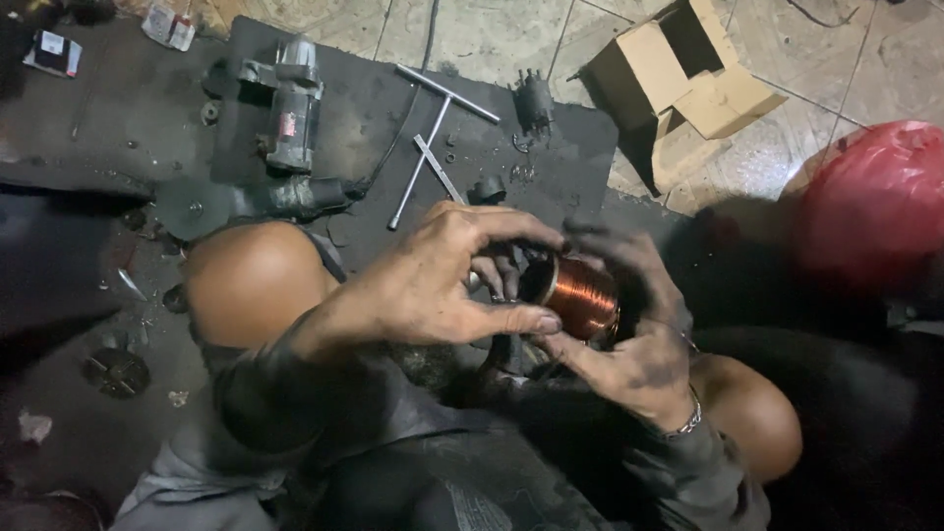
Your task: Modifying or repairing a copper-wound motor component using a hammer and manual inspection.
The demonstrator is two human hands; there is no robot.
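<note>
Both my hands hold a copper-wound coil (582,295) over my lap, between my knees. My left hand (433,280) grips its near end, thumb and fingers curled round the rim. My right hand (634,324), dark with grease and wearing a bracelet, cups the coil from the far side and below. The coil's inner parts are hidden by my fingers.
A dark mat (374,108) on the tiled floor carries a grey starter motor (291,103), a T-handle wrench (433,128), a small black part (536,98) and loose bolts. An open cardboard box (688,84) lies behind, a red plastic bag (880,197) at right.
</note>
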